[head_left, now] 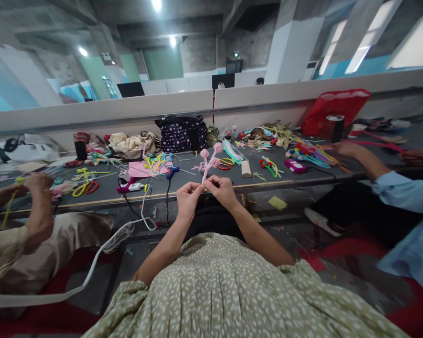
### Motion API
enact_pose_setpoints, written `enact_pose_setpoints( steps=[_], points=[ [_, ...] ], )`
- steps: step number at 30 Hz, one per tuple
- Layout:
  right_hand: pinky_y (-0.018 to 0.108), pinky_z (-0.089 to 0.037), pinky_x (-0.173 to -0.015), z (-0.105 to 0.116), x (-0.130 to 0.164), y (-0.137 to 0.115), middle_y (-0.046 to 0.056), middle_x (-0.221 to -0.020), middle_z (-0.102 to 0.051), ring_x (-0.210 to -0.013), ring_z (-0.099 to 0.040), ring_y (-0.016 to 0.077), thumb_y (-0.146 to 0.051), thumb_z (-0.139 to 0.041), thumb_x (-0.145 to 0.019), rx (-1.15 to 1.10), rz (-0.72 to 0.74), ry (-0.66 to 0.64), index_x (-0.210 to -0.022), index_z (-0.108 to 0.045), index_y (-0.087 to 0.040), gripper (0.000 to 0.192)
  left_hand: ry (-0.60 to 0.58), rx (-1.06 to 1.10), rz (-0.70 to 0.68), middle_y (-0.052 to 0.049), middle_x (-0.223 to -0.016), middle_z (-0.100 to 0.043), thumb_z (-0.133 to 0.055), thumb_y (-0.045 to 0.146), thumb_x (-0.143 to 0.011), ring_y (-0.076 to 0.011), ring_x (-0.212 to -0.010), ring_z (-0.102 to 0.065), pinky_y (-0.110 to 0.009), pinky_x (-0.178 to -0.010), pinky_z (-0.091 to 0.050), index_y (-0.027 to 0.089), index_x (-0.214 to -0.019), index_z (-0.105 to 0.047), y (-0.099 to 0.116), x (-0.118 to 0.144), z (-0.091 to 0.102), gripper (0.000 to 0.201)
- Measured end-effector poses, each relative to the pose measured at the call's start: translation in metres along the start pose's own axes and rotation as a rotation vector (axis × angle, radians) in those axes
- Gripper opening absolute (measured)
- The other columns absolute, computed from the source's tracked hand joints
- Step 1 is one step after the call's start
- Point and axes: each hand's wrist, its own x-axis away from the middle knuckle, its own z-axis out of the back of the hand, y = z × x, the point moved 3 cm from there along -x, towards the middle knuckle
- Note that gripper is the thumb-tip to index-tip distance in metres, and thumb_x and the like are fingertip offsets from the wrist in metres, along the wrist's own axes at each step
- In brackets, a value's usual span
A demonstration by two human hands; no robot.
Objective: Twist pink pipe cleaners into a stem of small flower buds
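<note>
The pink stems [210, 162] stood upright between both hands, their curled tips above the fingers. The left hand [188, 195] and right hand [221, 188] were pressed together, each pinched shut on the stems' lower ends, just ahead of the table [183, 190] edge. Beyond the hands lay a glue gun [172, 172] and loose scraps. Risk: an uneven twist would probably splay the stems; a slackened pinch could drop them to the floor.

No readable text, labels, brands or numbers anywhere in view.
</note>
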Motion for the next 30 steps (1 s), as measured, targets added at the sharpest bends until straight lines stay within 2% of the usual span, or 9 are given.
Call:
enact_pose_setpoints(
  steps=[5, 10, 14, 16, 20, 23, 27, 29, 30],
  points=[
    [0.023, -0.037, -0.056, -0.001, -0.001, 0.002, -0.003, -0.06, -0.057, -0.056, -0.047, 0.0103, -0.035, -0.059, -0.08, 0.025, -0.002, 0.008, -0.069, -0.066, -0.017, 0.022, 0.044, -0.185, -0.128, 0.001, -0.063, -0.061, -0.071, 0.036, -0.072, -0.0113, -0.06, -0.053, -0.021, -0.06, -0.041, 0.016, -0.067, -0.066, 0.003, 0.005, 0.0, 0.021],
    [0.023, -0.04, -0.058, 0.004, -0.005, 0.008, -0.001, -0.064, -0.06, -0.06, -0.051, 0.0113, -0.036, -0.06, -0.08, -0.054, -0.016, -0.116, -0.072, -0.067, -0.016, 0.023, -0.121, -0.045, 0.039, 0.0, -0.068, -0.065, -0.073, 0.038, -0.07, -0.0106, -0.06, -0.056, -0.022, -0.061, -0.046, 0.015, -0.079, -0.068, -0.002, 0.004, 0.003, 0.025],
    [0.023, -0.041, -0.059, 0.006, -0.004, 0.015, 0.0, -0.066, -0.064, -0.06, -0.052, 0.0115, -0.038, -0.061, -0.081, -0.099, -0.038, -0.285, -0.073, -0.068, -0.016, 0.025, -0.221, 0.108, 0.167, -0.003, -0.08, -0.068, -0.076, 0.04, -0.068, -0.0117, -0.064, -0.061, -0.024, -0.063, -0.052, 0.016, -0.1, -0.069, -0.004, 0.0, 0.007, 0.04],
    [0.023, -0.04, -0.058, 0.004, -0.002, 0.019, 0.0, -0.066, -0.064, -0.058, -0.052, 0.0111, -0.038, -0.063, -0.08, -0.099, -0.042, -0.348, -0.073, -0.068, -0.015, 0.025, -0.244, 0.118, 0.192, -0.004, -0.082, -0.069, -0.078, 0.04, -0.065, -0.0115, -0.064, -0.061, -0.024, -0.062, -0.053, 0.015, -0.096, -0.072, -0.006, -0.002, 0.008, 0.04],
    [0.024, -0.041, -0.06, 0.001, 0.001, 0.025, 0.0, -0.065, -0.064, -0.059, -0.053, 0.0117, -0.038, -0.061, -0.083, -0.101, -0.045, -0.375, -0.072, -0.068, -0.015, 0.026, -0.184, 0.139, 0.187, -0.003, -0.075, -0.069, -0.082, 0.036, -0.06, -0.0104, -0.062, -0.061, -0.021, -0.06, -0.051, 0.014, -0.076, -0.073, -0.013, -0.005, 0.012, 0.028],
    [0.025, -0.043, -0.063, 0.004, 0.003, 0.026, 0.002, -0.075, -0.068, -0.065, -0.057, 0.0136, -0.038, -0.057, -0.086, -0.044, -0.056, -0.286, -0.084, -0.07, -0.016, 0.026, -0.134, 0.166, 0.243, -0.001, -0.065, -0.067, -0.082, 0.035, -0.059, -0.0094, -0.057, -0.06, -0.02, -0.058, -0.049, 0.014, -0.071, -0.071, -0.02, -0.008, 0.015, 0.026],
    [0.029, -0.047, -0.08, 0.022, 0.011, 0.02, 0.006, -0.098, -0.069, -0.088, -0.062, 0.018, -0.037, -0.059, -0.085, 0.054, -0.005, 0.069, -0.104, -0.067, -0.019, 0.027, -0.03, 0.202, 0.32, -0.001, -0.061, -0.066, -0.084, 0.035, -0.056, -0.0092, -0.051, -0.058, -0.02, -0.052, -0.046, 0.013, -0.071, -0.071, -0.027, -0.012, 0.02, 0.03],
    [0.03, -0.047, -0.079, 0.029, 0.018, 0.018, 0.005, -0.09, -0.069, -0.083, -0.062, 0.0179, -0.038, -0.059, -0.085, 0.083, -0.009, 0.174, -0.096, -0.068, -0.019, 0.024, 0.013, 0.226, 0.334, -0.002, -0.062, -0.067, -0.084, 0.034, -0.055, -0.0095, -0.052, -0.059, -0.02, -0.052, -0.046, 0.013, -0.072, -0.07, -0.028, -0.012, 0.021, 0.03],
    [0.029, -0.047, -0.074, 0.029, 0.021, 0.019, 0.004, -0.081, -0.068, -0.075, -0.061, 0.0171, -0.04, -0.059, -0.085, 0.077, -0.034, 0.179, -0.089, -0.069, -0.019, 0.024, 0.025, 0.244, 0.332, -0.001, -0.062, -0.067, -0.084, 0.034, -0.055, -0.0094, -0.052, -0.059, -0.02, -0.053, -0.046, 0.013, -0.072, -0.07, -0.028, -0.012, 0.021, 0.03]
  ],
)
